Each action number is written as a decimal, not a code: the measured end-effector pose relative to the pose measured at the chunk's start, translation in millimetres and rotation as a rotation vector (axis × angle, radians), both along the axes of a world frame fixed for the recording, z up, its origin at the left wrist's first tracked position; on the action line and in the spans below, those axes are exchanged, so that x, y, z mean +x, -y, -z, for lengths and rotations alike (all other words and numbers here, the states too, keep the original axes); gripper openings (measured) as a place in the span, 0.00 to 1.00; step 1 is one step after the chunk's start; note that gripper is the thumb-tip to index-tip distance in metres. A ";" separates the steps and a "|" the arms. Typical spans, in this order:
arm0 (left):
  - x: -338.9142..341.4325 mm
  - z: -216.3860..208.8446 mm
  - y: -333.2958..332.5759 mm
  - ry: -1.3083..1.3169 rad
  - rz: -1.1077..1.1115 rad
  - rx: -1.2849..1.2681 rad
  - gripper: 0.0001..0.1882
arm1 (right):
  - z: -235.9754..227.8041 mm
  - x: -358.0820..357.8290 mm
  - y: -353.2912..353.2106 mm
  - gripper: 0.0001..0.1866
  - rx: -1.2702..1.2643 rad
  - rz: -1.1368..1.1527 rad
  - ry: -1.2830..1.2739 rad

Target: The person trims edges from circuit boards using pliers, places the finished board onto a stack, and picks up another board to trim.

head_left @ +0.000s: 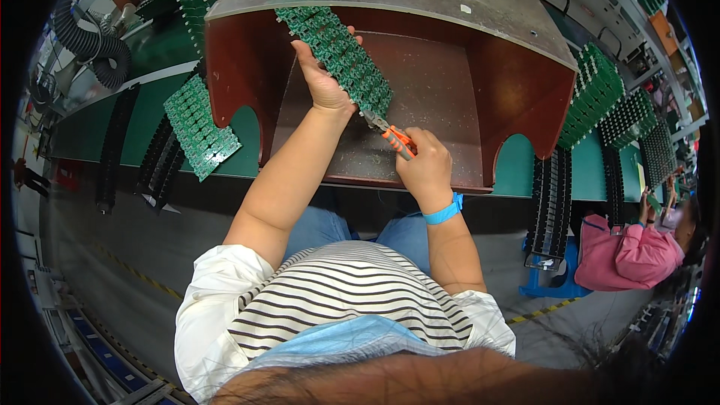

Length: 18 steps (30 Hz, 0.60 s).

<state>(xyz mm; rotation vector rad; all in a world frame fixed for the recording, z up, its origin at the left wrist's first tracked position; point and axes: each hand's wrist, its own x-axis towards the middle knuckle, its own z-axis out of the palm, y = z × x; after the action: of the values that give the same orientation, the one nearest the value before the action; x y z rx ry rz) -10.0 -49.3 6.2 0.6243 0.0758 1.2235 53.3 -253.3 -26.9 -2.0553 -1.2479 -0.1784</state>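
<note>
My left hand point(326, 88) is closed around a green circuit board panel point(341, 56), a long strip of many small boards, tilted with its lower end toward me. The thumb lies along its left edge and fingertips show past the right edge. In my right hand point(425, 163) are cutting pliers point(397, 140) with orange and grey handles. Their metal jaws touch the panel's lower end; whether they have bitten into it I cannot tell. Both hands are at the front of a dark red box point(382, 67) with a grey top, and small pale crumbs lie on its floor.
Another green panel point(199, 126) leans on black slotted racks point(161, 154) at the left. More panels point(592, 97) stand in racks at the right. A black flexible hose point(90, 45) curves at the far left. A person in pink point(626, 255) sits at the right, near a blue stool point(551, 277).
</note>
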 end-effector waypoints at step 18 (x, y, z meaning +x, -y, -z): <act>7.1 1.8 10.8 -0.010 -0.006 -0.026 0.42 | -4.9 -3.5 -12.5 0.18 0.162 -0.019 0.091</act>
<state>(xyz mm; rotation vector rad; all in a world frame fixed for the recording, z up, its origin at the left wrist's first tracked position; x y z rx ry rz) -2.9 -60.1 4.4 0.6079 0.1015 1.2241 49.8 -240.7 -21.9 -1.9143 -1.2643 -0.3561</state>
